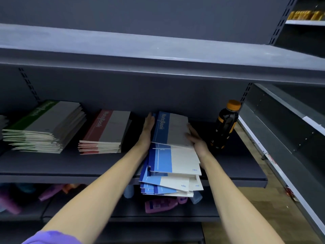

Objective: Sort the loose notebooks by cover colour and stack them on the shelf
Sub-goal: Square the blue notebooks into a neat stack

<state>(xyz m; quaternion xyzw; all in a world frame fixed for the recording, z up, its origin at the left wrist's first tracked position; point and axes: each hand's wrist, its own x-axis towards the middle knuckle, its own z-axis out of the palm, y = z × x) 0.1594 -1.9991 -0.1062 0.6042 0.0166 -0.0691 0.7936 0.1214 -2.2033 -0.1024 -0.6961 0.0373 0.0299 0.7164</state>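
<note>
On the dark grey shelf [52, 166] lie three groups of notebooks. A green stack [44, 127] lies at the left and a red stack [105, 132] in the middle. The blue notebooks [173, 155] form an untidy pile that sticks out over the shelf's front edge. My left hand [148, 127] lies flat with straight fingers against the left side of the upper blue notebooks. Flat against their right side is my right hand [195, 138]. The top blue notebook shows "NoteBook" on its spine strip.
A dark bottle with an orange cap [226, 125] stands on the shelf just right of my right hand. Purple, pink and blue bottles [158, 205] lie on the shelf below. Another shelf [158, 55] hangs above. A second shelving unit [290, 138] runs along the right.
</note>
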